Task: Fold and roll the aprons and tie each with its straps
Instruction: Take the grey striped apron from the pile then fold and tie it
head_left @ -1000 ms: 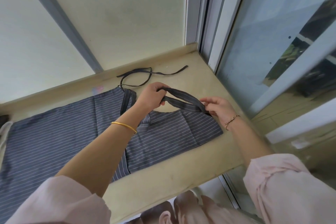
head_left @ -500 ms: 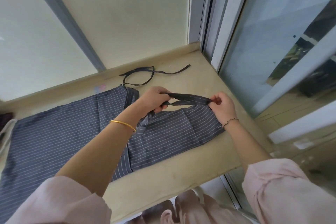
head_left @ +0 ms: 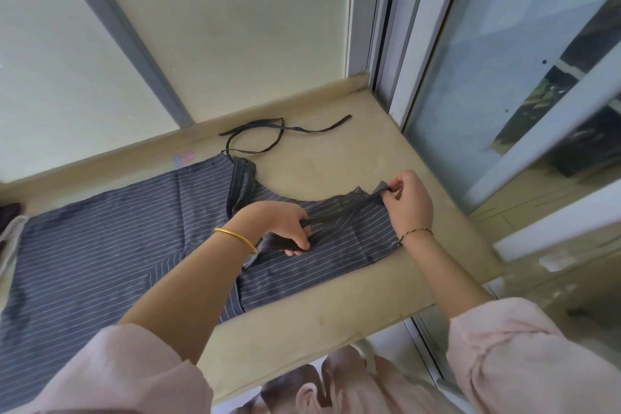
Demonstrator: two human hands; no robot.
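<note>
On ledge, flat striped grey apron

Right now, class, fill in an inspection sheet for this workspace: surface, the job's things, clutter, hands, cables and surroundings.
Surface: beige ledge, stained in places, with the apron spread along it.
Job's things: grey striped apron lies flat, not yet rolled; held strap is stretched between both hands; loose strap lies curled at the back of the ledge.
Clutter: dark and pale cloth at the left edge, mostly cut off; small coloured mark near the back lip.
Hands: left hand grips the held strap low over the apron; right hand pinches its other end.
Cables: nothing seen.
Surroundings: plain wall behind; window to the right.
</note>
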